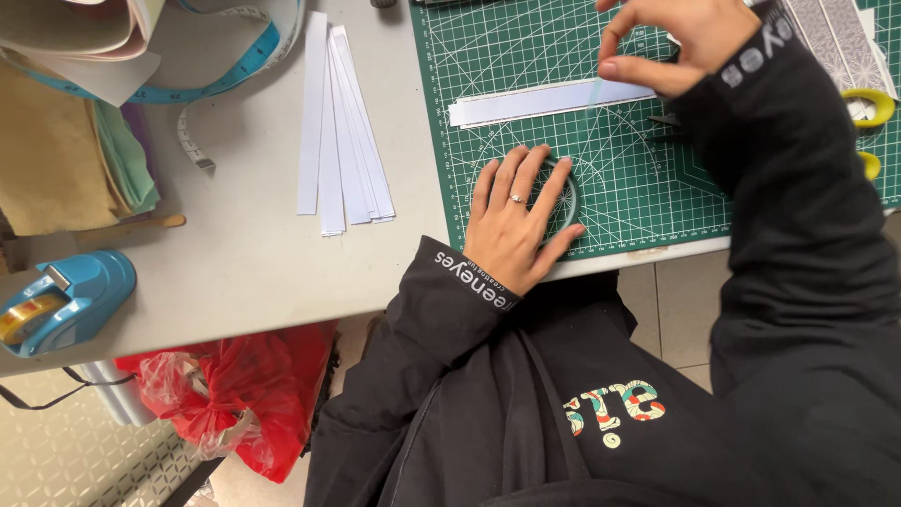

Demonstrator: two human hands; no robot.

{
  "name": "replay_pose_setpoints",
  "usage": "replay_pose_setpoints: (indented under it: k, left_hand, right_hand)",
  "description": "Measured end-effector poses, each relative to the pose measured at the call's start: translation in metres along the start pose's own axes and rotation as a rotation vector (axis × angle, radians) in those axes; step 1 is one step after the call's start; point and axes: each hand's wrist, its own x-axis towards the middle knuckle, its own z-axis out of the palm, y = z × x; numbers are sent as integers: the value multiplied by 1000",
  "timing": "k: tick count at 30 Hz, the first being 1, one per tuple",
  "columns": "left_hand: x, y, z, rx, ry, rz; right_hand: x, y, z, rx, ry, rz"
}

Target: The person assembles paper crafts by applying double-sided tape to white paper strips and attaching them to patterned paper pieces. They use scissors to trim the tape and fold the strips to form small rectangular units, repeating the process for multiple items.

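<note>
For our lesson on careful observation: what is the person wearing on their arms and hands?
Both arms are in long black sleeves of a hooded top, each with white lettering printed around the cuff. The hands are bare, without gloves. The left hand wears a thin silver ring on one finger. No ring or watch can be seen on the right hand.

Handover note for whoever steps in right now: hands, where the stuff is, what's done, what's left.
Left hand: flat on the green cutting mat, fingers over a roll of clear tape.
Right hand: pinching a short piece of tape at the white strip bundle on the mat.
Done: strips cut; a second pile of white strips lies on the grey table.
Left: the tape piece is not yet pressed down; that second pile appears loose.
Nearby: blue tape dispenser, yellow-handled scissors.
</note>
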Motion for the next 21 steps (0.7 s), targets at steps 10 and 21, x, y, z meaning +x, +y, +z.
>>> replay_pose_setpoints:
  k: [10, 21]
  left_hand:
    - [0, 5, -5, -23, -4, 10]
    - [0, 3, 1, -22, 12, 26]
  right_hand:
    - [23, 13, 31, 102, -153, -32]
    - [28, 17, 34, 31, -240, 45]
